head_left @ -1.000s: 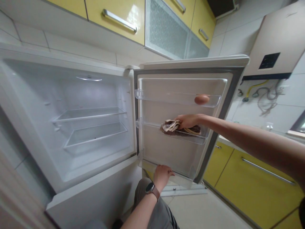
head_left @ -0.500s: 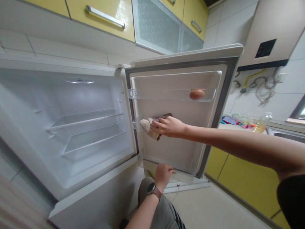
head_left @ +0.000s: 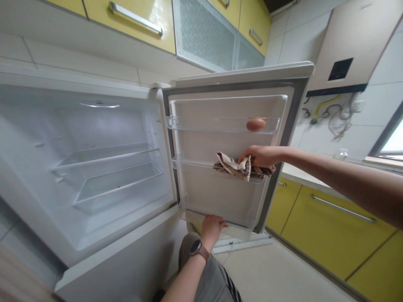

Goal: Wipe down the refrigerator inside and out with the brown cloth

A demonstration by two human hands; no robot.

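Fridge compartment [head_left: 94, 138]: stands open, far out to the left of both hands, white inside and lit.
Glass shelves [head_left: 107, 153]: two of them, one above the other, inside that compartment, well apart from either hand.
Wristwatch [head_left: 195, 247]: dark face on a brown strap, on the left wrist just below the left hand.
Left hand [head_left: 212, 224]: low down with its back to the camera, fingers hooked over the bottom edge of the fridge door [head_left: 220, 197] and gripping it.
Middle door bin [head_left: 195, 165]: a clear plastic rail across the inside of the door, well above the left hand, running under the right hand.
Cloth [head_left: 233, 165]: a crumpled beige and brown rag that lies on the middle door bin. Its bulk sits just left of the right hand's fingers, and one fold hangs over the rail.
Egg [head_left: 255, 124]: brown, alone in the upper door bin [head_left: 204, 124], just above the right hand and not touching it.
Right hand [head_left: 260, 155]: reaches in from the right, palm down, with the fingers closed on the cloth and pressing it against the bin.
Worktop [head_left: 299, 176]: a pale edge behind the right forearm.
Base cabinets [head_left: 315, 218]: yellow fronts with bar handles, below that forearm.
Water heater [head_left: 346, 46]: on the wall, high up to the right of the right hand.
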